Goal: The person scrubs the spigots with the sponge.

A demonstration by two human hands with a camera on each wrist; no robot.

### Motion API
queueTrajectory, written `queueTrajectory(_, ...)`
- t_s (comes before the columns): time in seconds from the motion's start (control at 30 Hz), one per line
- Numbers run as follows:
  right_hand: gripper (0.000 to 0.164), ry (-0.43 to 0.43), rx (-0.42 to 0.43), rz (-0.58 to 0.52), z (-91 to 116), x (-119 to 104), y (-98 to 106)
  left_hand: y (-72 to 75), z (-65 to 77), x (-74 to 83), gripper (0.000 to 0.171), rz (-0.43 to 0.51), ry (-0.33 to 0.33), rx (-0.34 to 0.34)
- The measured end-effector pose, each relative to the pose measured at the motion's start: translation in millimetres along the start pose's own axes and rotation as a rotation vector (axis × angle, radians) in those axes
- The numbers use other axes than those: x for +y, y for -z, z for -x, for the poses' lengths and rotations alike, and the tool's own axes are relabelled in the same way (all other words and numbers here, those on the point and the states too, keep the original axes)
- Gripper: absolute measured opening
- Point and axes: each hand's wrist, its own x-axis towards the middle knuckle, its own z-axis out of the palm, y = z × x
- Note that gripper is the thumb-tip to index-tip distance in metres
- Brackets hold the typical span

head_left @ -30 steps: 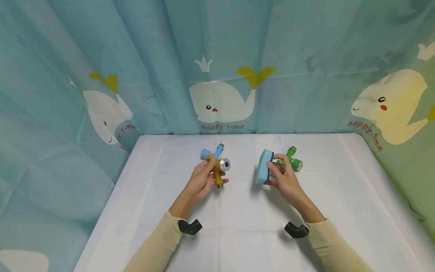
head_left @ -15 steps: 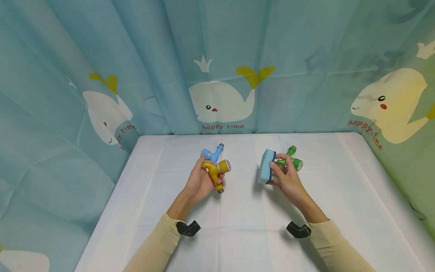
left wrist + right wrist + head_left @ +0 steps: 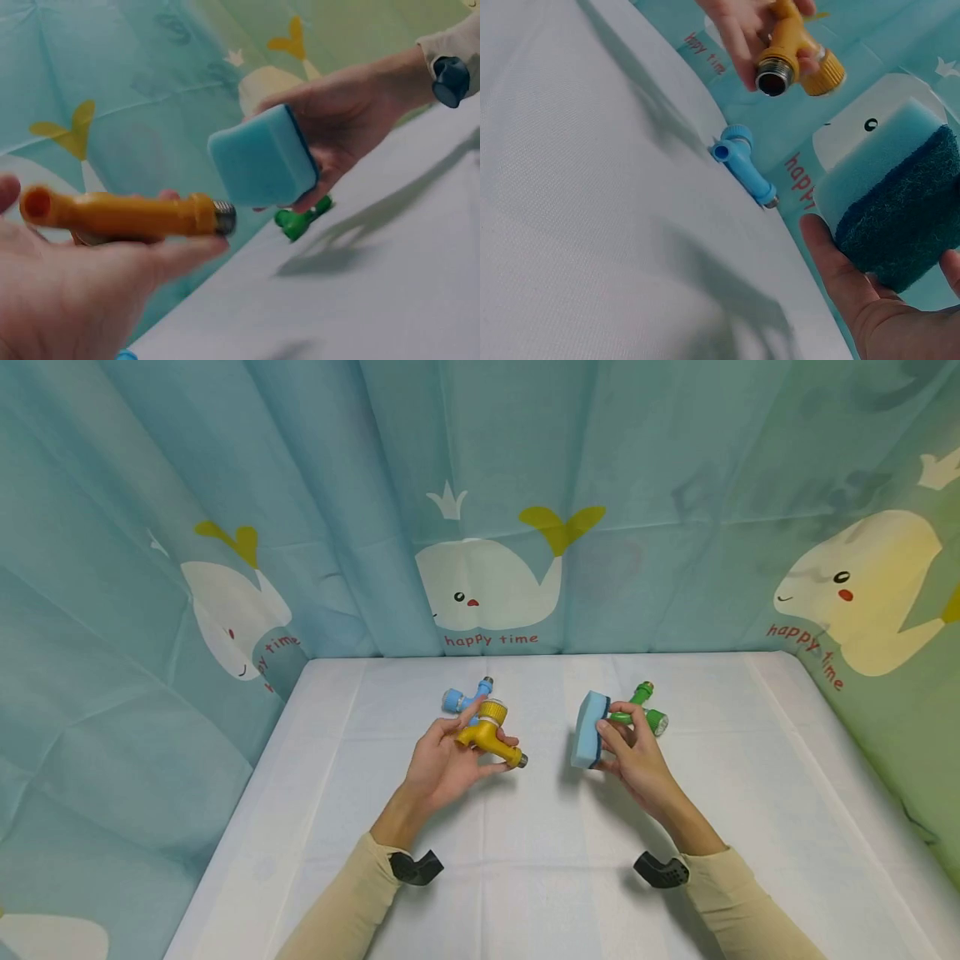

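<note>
My left hand (image 3: 441,770) holds a yellow faucet (image 3: 487,742) above the table, its threaded end pointing to the right. In the left wrist view the faucet (image 3: 131,214) lies across the fingers. My right hand (image 3: 636,758) pinches a light blue sponge (image 3: 588,731) between thumb and fingers, standing on edge. Its dark scouring side (image 3: 907,210) faces the right palm. A blue faucet (image 3: 454,700) lies on the table behind the left hand, partly covered by the yellow one. Behind the right hand lies a green faucet (image 3: 657,722), also partly hidden.
A white cloth covers the table (image 3: 540,877). Light blue curtain (image 3: 337,510) with whale prints hangs along the back and left, and greenish curtain (image 3: 885,743) borders the right. A black wrist device (image 3: 660,870) sits on each forearm.
The left hand has turned the yellow faucet, so its threaded end swung from pointing down to pointing right and its knob now faces up. The right hand and sponge shifted slightly right.
</note>
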Motion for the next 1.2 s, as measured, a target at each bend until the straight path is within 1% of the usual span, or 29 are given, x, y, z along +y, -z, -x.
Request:
queueTrajectory(0.1, 0.029, 0.002, -0.001, -0.002, 1.0, -0.2, -0.3, -1.6, 1.3, -0.5, 0.064, 0.009, -0.016, -0.075)
queueTrajectory(0.17, 0.029, 0.002, 0.001, -0.003, 1.5, -0.2, -0.1, -2.9, 1.7, -1.4, 0.059, -0.007, -0.034, -0.122)
queueTrajectory(0.23, 0.029, 0.004, 0.0, -0.003, 2.0, -0.2, 0.4, -2.9, 1.9, -2.8, 0.06, -0.039, -0.057, -0.172)
queueTrajectory(0.3, 0.029, 0.0, 0.002, -0.005, 2.7, -0.5, 0.7, -2.0, 1.0, -4.3, 0.069, -0.083, -0.086, -0.198)
queueTrajectory(0.33, 0.03, -0.002, 0.002, -0.007, 2.8, -0.7, 0.9, -1.5, 0.5, -5.0, 0.074, -0.103, -0.103, -0.201)
queueTrajectory(0.43, 0.031, -0.006, 0.005, -0.004, 3.5, -2.7, 1.0, 0.2, -1.7, -6.0, 0.083, -0.208, -0.166, -0.169)
queueTrajectory(0.47, 0.032, -0.006, 0.007, -0.003, 3.6, -3.6, 0.9, 0.3, -2.6, -6.0, 0.086, -0.256, -0.191, -0.149)
queueTrajectory(0.53, 0.035, 0.003, 0.005, 0.017, 3.4, -5.3, 0.3, -0.7, -3.6, -5.8, 0.09, -0.368, -0.238, -0.083)
queueTrajectory(0.63, 0.044, 0.057, -0.022, 0.119, 3.6, -9.7, -5.7, -4.4, -4.1, -5.7, 0.092, -0.537, -0.292, 0.004)
queueTrajectory(0.7, 0.051, 0.133, -0.071, 0.222, 4.5, -14.1, -13.3, -7.0, -4.0, -6.8, 0.092, -0.627, -0.312, 0.037)
queueTrajectory(0.8, 0.063, 0.277, -0.158, 0.375, 7.9, -23.3, -28.6, -10.6, -3.9, -9.2, 0.092, -0.733, -0.326, 0.046)
queueTrajectory(0.87, 0.067, 0.359, -0.203, 0.441, 11.2, -29.5, -38.0, -12.9, -3.4, -10.8, 0.093, -0.798, -0.331, 0.069)
queueTrajectory(0.9, 0.067, 0.387, -0.215, 0.466, 12.9, -32.5, -41.9, -13.9, -3.1, -11.5, 0.095, -0.827, -0.329, 0.086)
queueTrajectory(0.97, 0.066, 0.417, -0.234, 0.493, 15.9, -37.5, -47.7, -15.2, -2.3, -12.3, 0.098, -0.894, -0.335, 0.114)
queueTrajectory(1.0, 0.065, 0.423, -0.241, 0.496, 16.7, -39.5, -49.6, -15.7, -2.0, -12.2, 0.099, -0.924, -0.345, 0.117)
queueTrajectory(1.07, 0.063, 0.424, -0.254, 0.492, 16.7, -42.0, -51.3, -16.3, -1.8, -11.7, 0.099, -0.978, -0.367, 0.108)
queueTrajectory(1.13, 0.061, 0.42, -0.259, 0.475, 15.6, -43.1, -52.0, -16.5, -1.5, -10.9, 0.097, -1.022, -0.403, 0.084)
queueTrajectory(1.2, 0.061, 0.43, -0.26, 0.46, 14.3, -43.2, -52.9, -17.7, -1.0, -10.0, 0.095, -1.042, -0.439, 0.058)
